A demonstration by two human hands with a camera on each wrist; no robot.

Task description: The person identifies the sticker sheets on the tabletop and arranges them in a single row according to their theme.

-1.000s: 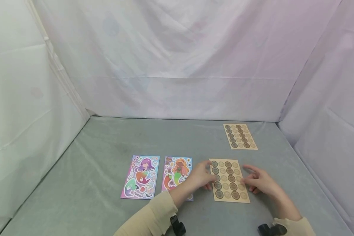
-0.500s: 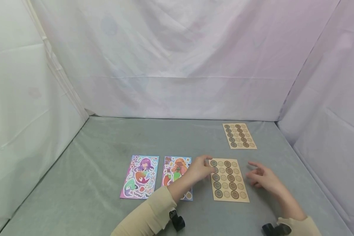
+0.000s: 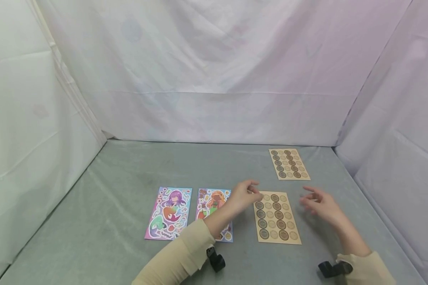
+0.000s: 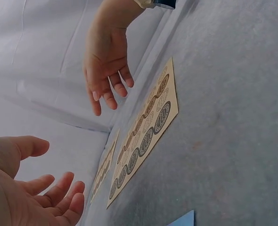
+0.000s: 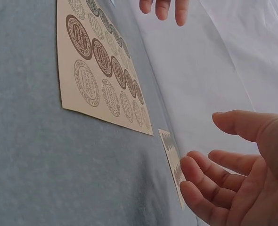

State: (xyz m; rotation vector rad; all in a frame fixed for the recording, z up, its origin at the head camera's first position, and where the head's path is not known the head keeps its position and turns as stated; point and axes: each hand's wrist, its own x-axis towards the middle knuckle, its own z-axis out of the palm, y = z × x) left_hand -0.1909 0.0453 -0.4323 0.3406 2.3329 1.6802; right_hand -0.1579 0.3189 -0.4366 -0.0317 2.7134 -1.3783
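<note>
A tan sticker sheet [image 3: 276, 219] with rows of round seals lies flat on the grey cloth, between my two hands. My left hand [image 3: 243, 196] hovers over its upper left corner, fingers relaxed and holding nothing. To the right of the sheet, my right hand [image 3: 322, 206] is raised off the cloth with loosely bent fingers and nothing in them. Both wrist views show the palms free, and the near sheet [image 4: 146, 129] below them. A mermaid sticker sheet [image 3: 225, 236] with an orange-haired figure is partly covered by my left forearm.
Farther back at the right lies a second tan sheet of round seals [image 3: 289, 164]. Another mermaid sticker sheet [image 3: 169, 213], with a purple-haired figure, lies at the left. White cloth walls [image 3: 214, 118] enclose the back and sides of the grey surface [image 3: 135, 166].
Both hands have left the near tan sheet: the right drew off to the right and up, the left rose toward its upper corner. The sheets stay in place.
</note>
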